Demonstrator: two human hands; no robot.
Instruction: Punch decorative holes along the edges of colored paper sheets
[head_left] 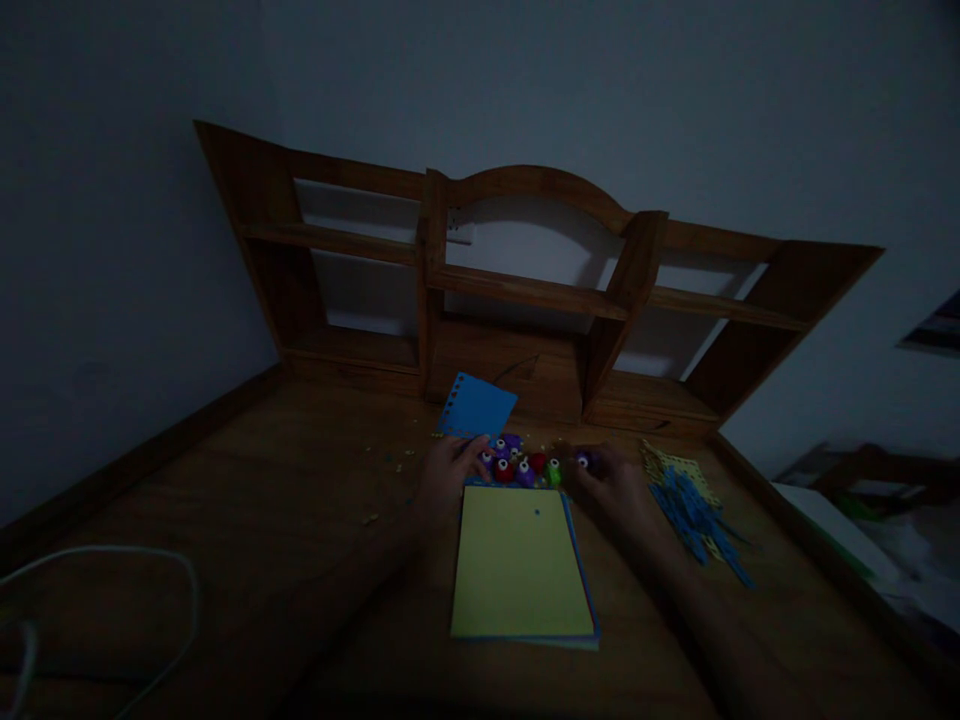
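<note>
A cluster of small craft punches, purple, red and green with pale round tops, stands on the wooden desk behind a stack of coloured paper. My left hand (452, 468) is at the cluster's left end, its fingers curled about a purple craft punch (487, 461). At the right end, my right hand (609, 478) pinches another purple craft punch (583, 459). Between them are a red punch (503, 470), a purple punch (526, 473) and a green punch (553, 472). The yellow sheet (521, 565) on top of the stack has one small hole near its upper right.
A blue sheet (476, 405) with shapes cut along its left edge leans behind the punches. Blue paper strips (694, 512) lie over a yellow perforated piece (694, 472) at right. Paper bits dot the desk. A wooden shelf (525, 290) stands behind; a white cable (191, 590) curves at left.
</note>
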